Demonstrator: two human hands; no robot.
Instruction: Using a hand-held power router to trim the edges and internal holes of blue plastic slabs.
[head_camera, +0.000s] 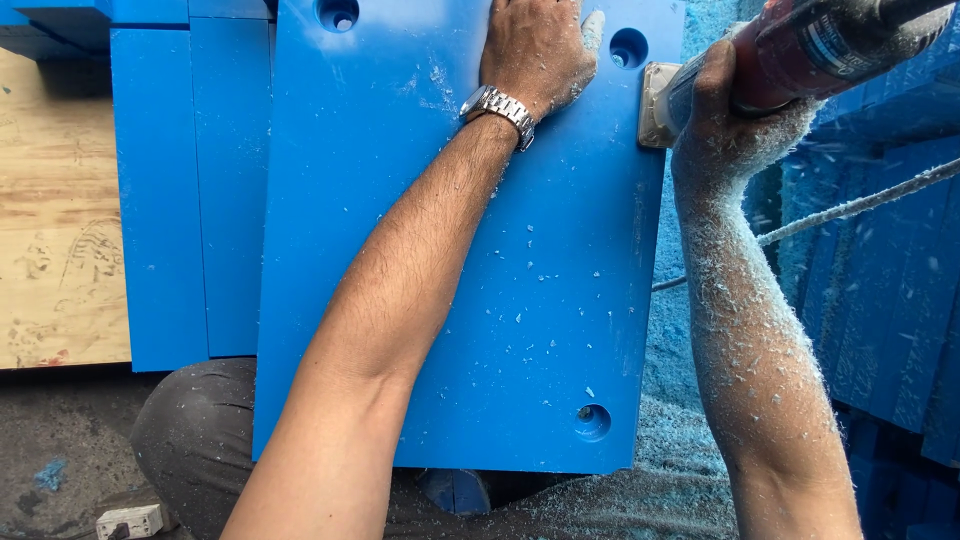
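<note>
A large blue plastic slab (520, 290) with round holes near its corners lies in front of me. My left hand (535, 45), with a metal watch (497, 108) on the wrist, presses flat on the slab's far part. My right hand (715, 100) grips a red power tool (830, 45) at the slab's right edge. The tool's pale base plate (655, 105) sits against that edge. Blue-white shavings coat my right forearm and fleck the slab.
More blue slabs (185, 190) lie to the left, over a plywood board (55, 210). Another stack of blue slabs (890, 290) stands on the right. The tool's dusty cord (850, 208) runs across the right side. Shavings cover the floor (680, 450). A small grey block (130, 520) lies at bottom left.
</note>
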